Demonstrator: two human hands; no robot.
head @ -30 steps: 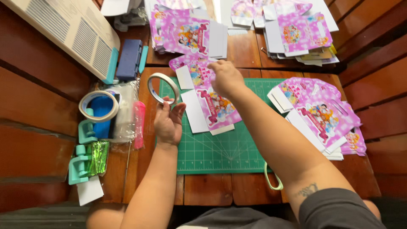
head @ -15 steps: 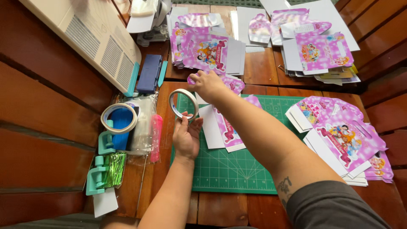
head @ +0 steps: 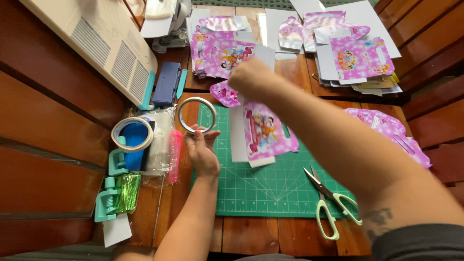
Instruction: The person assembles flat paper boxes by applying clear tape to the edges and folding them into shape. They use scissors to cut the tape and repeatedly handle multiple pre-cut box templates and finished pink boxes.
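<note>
Left hand [head: 202, 151] pinches the tape roll [head: 196, 114] upright at the cutting mat's [head: 270, 193] 10 o'clock corner — light, stiff ring, likely best gripped at its rim — right hand [head: 251, 79] raised at 12 o'clock, blurred, grip cannot be told.

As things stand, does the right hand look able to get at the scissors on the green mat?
Probably yes. The scissors lie uncovered on the cutting mat with nothing on top of them. The right hand is raised farther up the table, so it would need to draw back toward them.
</note>
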